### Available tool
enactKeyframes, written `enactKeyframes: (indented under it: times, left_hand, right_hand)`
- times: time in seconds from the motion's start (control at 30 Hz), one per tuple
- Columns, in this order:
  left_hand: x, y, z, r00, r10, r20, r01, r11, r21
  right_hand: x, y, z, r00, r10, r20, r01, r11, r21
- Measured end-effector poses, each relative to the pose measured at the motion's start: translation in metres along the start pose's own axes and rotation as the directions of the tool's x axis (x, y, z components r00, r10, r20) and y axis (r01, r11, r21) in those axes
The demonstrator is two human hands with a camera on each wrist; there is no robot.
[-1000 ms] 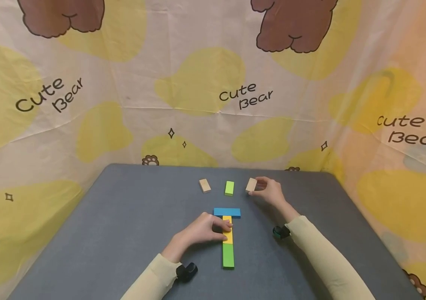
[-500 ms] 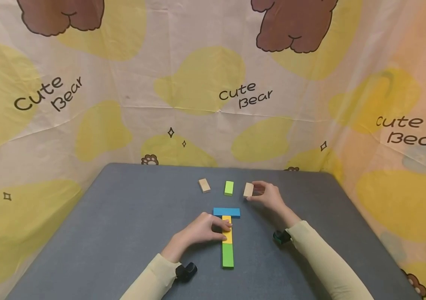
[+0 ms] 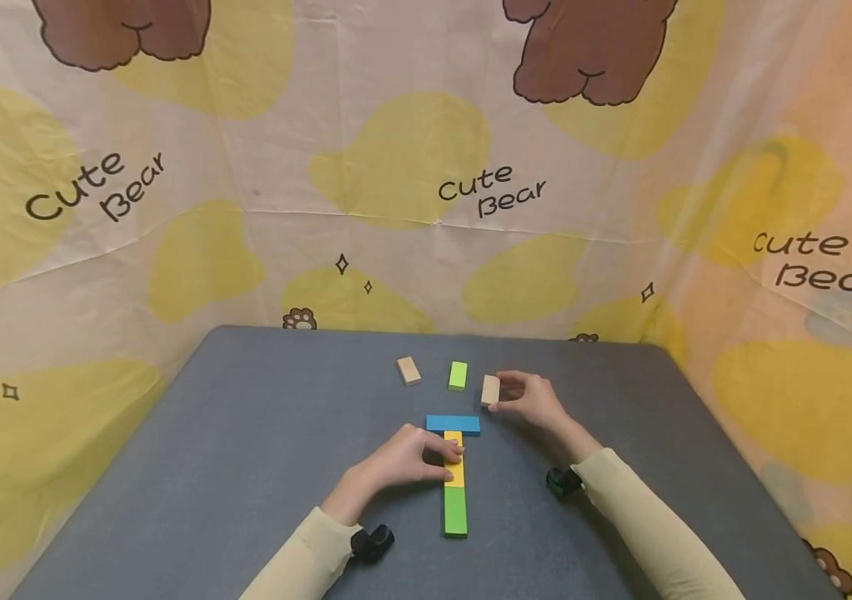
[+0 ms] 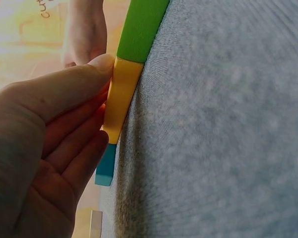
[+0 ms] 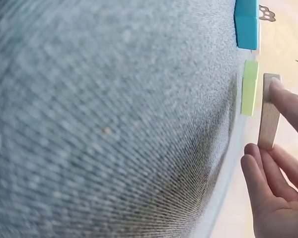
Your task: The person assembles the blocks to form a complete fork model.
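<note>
On the grey table lie a green block (image 3: 455, 512), a yellow block (image 3: 454, 462) and a blue block (image 3: 453, 425), set like a T with the blue one crosswise at the far end. My left hand (image 3: 396, 458) rests its thumb and fingertips on the yellow block, beside the green block's joint in the left wrist view. My right hand (image 3: 538, 402) pinches a plain wooden block (image 3: 490, 391) between thumb and fingers, just beyond the blue block's right end. In the right wrist view, the wooden block (image 5: 269, 116) appears raised off the cloth.
A light green block (image 3: 458, 376) and another plain wooden block (image 3: 408, 371) lie near the table's far side. Behind the grey table (image 3: 283, 400) hangs a printed curtain (image 3: 396, 167) with bears and yellow patches.
My right hand has carried the wooden block leftward and nearer to me, toward the blue block's right end. My left hand and the other blocks have stayed in place.
</note>
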State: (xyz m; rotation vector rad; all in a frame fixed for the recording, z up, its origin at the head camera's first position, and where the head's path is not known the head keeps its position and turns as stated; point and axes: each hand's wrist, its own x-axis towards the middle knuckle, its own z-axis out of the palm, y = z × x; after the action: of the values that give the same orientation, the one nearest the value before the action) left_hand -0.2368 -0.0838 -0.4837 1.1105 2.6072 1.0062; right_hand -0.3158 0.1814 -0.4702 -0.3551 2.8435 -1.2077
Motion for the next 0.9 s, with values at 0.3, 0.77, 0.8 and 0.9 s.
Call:
enactKeyframes:
  times: [0.3,0.77,0.8,0.9]
  left_hand:
    - [-0.001,0.003,0.0,1.0,-0.019,0.011,0.019,1.0,0.003]
    - [-0.001,0.004,0.0,1.0,-0.023,0.007,0.023,1.0,-0.011]
    - [-0.001,0.004,0.0,1.0,-0.024,0.008,0.024,1.0,-0.01]
    - [-0.002,0.004,0.0,0.999,-0.03,0.011,0.03,0.999,-0.014]
  right_hand:
    - [-0.001,-0.001,0.006,0.999,-0.019,0.049,0.018,1.0,0.008]
    - [-0.002,-0.003,0.012,0.996,-0.033,0.084,0.033,0.999,-0.001]
    - [-0.002,-0.003,0.012,0.996,-0.035,0.084,0.035,0.999,-0.001]
    - [-0.002,-0.004,0.013,0.995,-0.037,0.091,0.037,0.999,-0.001]
